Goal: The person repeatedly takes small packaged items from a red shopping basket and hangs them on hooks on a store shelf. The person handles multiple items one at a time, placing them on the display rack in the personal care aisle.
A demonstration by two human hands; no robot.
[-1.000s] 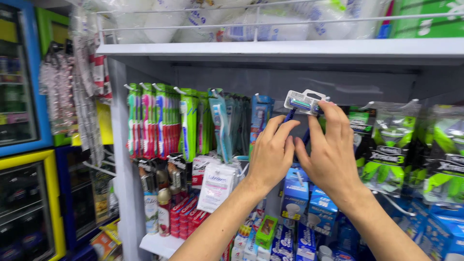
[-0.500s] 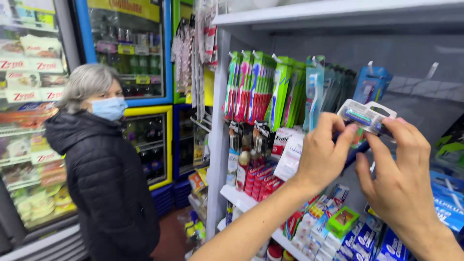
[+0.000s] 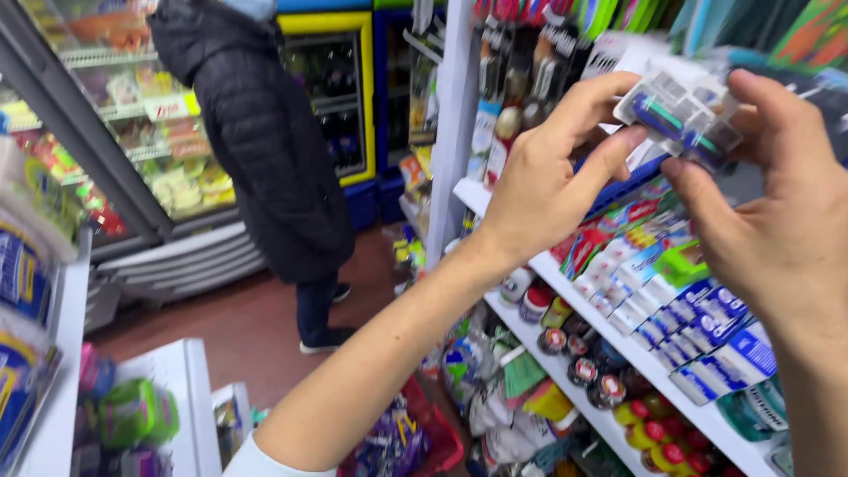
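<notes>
Up front, both hands: left hand (image 3: pixel 539 190) and right hand (image 3: pixel 777 221) pinch a clear razor pack (image 3: pixel 685 115) between fingertips, raised before the shelving.
Pack contents: blue-handled razor with a green strip.
Shelf (image 3: pixel 609 331): rows of white-and-blue boxed tubes (image 3: pixel 707 331), red ones further back.
Lower shelf: small round jars (image 3: pixel 587 371).
Fridges (image 3: pixel 124 132): glass-doored, coloured packets inside.
Person (image 3: pixel 265 141): dark padded jacket, standing by the fridges.

Razor pack (image 3: pixel 685 113): clear glossy plastic blister. Toothpaste boxes (image 3: pixel 698 322): glossy printed card. Shelf (image 3: pixel 565 283): smooth white. Jacket (image 3: pixel 265 132): matt black quilted cloth.
</notes>
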